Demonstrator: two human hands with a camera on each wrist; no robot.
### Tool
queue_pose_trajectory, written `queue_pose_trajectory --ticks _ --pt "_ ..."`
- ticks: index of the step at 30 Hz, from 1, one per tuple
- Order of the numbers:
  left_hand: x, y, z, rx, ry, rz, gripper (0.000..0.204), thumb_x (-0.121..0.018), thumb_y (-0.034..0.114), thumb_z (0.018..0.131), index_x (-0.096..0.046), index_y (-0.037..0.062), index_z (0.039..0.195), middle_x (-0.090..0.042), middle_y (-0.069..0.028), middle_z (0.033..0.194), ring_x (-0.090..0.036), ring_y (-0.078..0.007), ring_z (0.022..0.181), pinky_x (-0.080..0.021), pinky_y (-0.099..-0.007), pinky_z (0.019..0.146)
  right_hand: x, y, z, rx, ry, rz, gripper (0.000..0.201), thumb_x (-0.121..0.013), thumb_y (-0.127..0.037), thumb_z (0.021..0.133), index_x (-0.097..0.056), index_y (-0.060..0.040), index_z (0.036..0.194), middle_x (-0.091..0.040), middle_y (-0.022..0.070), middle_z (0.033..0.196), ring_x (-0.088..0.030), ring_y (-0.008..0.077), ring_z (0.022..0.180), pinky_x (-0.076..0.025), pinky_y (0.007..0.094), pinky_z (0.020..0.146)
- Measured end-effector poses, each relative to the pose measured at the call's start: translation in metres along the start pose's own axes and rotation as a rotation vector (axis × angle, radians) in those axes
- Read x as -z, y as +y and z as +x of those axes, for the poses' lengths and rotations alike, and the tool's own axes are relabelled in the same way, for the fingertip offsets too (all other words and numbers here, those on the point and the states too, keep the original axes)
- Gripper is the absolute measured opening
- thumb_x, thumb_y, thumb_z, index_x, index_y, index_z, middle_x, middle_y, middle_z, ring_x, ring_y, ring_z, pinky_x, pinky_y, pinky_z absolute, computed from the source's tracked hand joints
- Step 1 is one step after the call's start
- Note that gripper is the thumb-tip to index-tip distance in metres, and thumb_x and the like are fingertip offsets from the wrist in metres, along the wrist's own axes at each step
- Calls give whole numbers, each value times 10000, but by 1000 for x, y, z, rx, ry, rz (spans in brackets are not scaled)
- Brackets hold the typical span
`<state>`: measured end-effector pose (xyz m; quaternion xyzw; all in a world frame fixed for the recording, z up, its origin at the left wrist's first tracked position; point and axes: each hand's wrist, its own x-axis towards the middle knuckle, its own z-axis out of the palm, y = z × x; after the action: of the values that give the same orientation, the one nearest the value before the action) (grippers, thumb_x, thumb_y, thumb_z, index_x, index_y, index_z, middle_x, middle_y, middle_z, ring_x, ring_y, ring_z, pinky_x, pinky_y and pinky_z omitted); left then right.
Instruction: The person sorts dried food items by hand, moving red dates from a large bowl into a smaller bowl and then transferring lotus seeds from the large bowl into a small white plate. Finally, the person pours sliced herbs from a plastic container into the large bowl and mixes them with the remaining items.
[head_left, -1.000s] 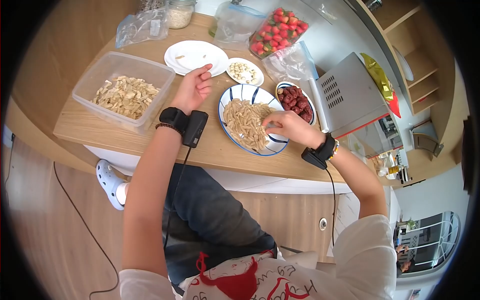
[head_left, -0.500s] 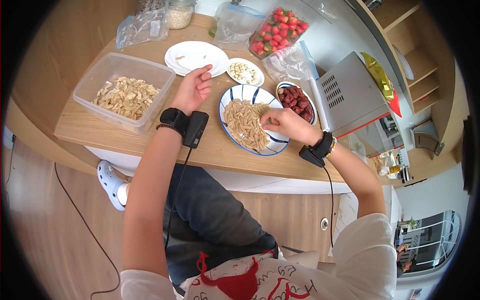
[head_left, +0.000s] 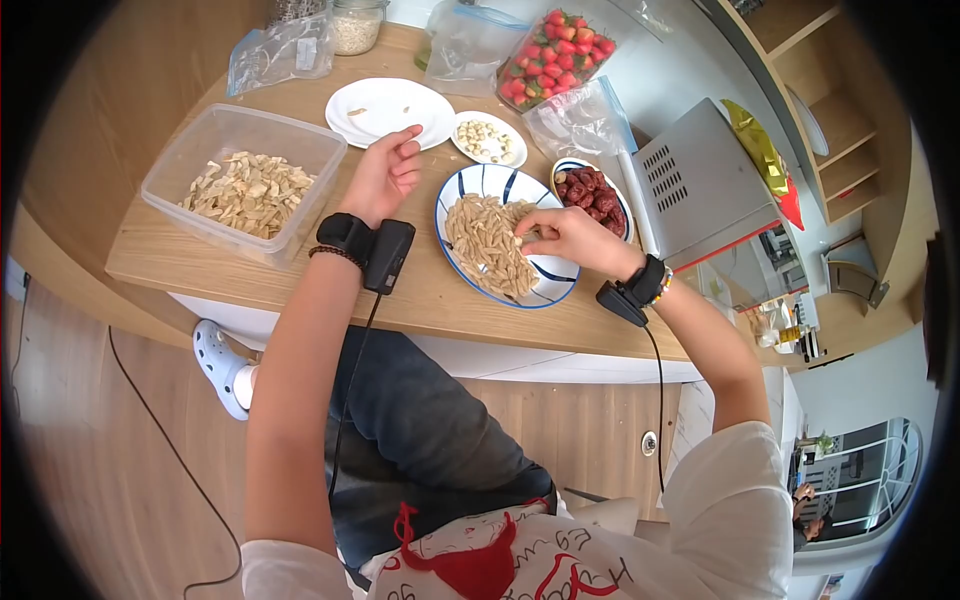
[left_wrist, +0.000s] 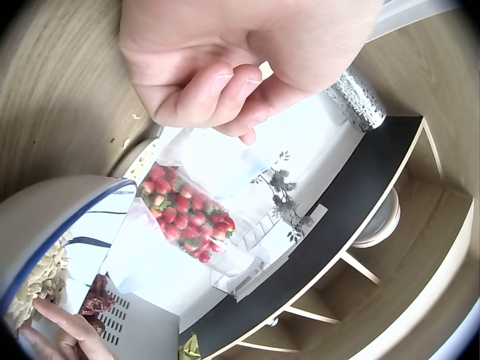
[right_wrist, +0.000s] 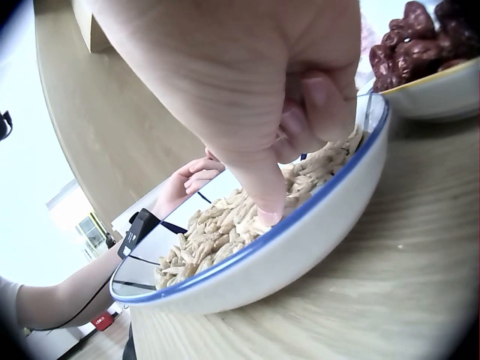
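Observation:
My right hand [head_left: 575, 242] reaches into the white bowl [head_left: 560, 292] with blue stripes, thumb and fingers pinching at a beige elongated dried piece in the pile [head_left: 485, 245]. In the right wrist view the thumb [right_wrist: 262, 199] presses down among the pieces, and the piece at its tip is mostly hidden. Loosely curled, my left hand [head_left: 385, 175] is held above the table between the bowl and a clear plastic box [head_left: 165, 190], its fingertips overlapping the near edge of a white plate [head_left: 375, 100]. That plate bears a couple of small pieces.
Pale dried slices [head_left: 250, 195] fill part of the box. Beside the bowl stand a dish of red dates [head_left: 592, 195] and a small plate [head_left: 515, 155] of cream-coloured seeds. Strawberries [head_left: 555, 60], plastic bags [head_left: 580, 120] and a jar [head_left: 355, 28] line the back; a grey appliance [head_left: 700, 185] stands right.
My right hand has shifted slightly left and toward the back across the pile, its fingertips staying close together. The left hand keeps its place and pose.

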<state>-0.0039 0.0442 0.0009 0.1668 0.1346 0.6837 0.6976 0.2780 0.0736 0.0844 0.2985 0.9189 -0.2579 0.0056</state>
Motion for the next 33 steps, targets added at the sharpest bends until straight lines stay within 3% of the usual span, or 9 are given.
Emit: queue_pose_trajectory --ticks 7,13,19,22,28,31,33 --pt "1 -1 1 -5 5 15 216 -500 102 893 -461 27 1091 -395 34 666 -310 -52 503 -247 -187 423 -6 -2 -3 31 -18 17 134 -651 -147 837 -637 -62 941 -433 -36 574 -380 43 541 -331 231 504" --pt "2 0 1 -2 6 16 210 -496 101 893 -460 30 1086 -394 35 665 -309 -48 497 -251 -187 421 -1 -8 -5 -120 -30 17 184 -676 -198 826 -627 -62 941 -413 -26 571 -380 53 540 -316 248 496" --pt "-1 -1 0 0 19 28 214 -493 103 891 -454 32 1090 -392 36 668 -312 -46 497 -254 -184 426 -3 -11 -6 -46 -14 -13 266 -707 -251 803 -611 -71 975 -374 -34 558 -343 57 522 -289 256 488" --pt "2 -1 2 3 10 23 220 -494 102 890 -454 33 1094 -394 36 671 -313 -46 497 -254 -184 427 -1 -7 -3 -113 -77 31 249 -703 -237 809 -612 -77 976 -385 -49 581 -358 50 548 -295 252 497" --pt "1 -1 0 -2 23 18 233 -500 103 886 -454 36 1104 -396 37 673 -310 -44 495 -251 -183 429 -9 26 3 -152 -117 326 208 -700 -215 818 -620 -55 926 -564 -47 757 -479 28 696 -378 191 614" --pt "1 -1 1 -2 30 20 233 -502 104 885 -456 37 1103 -398 38 673 -309 -44 494 -251 -183 430 -8 10 0 -215 -147 276 223 -708 -209 809 -616 -40 922 -614 -19 821 -517 33 745 -404 186 670" --pt "0 -1 0 -1 31 18 231 -502 104 885 -458 37 1101 -397 38 672 -308 -44 495 -250 -183 430 -10 5 -2 -222 -159 246 216 -693 -199 818 -615 -34 933 -583 -28 772 -498 30 717 -389 186 629"
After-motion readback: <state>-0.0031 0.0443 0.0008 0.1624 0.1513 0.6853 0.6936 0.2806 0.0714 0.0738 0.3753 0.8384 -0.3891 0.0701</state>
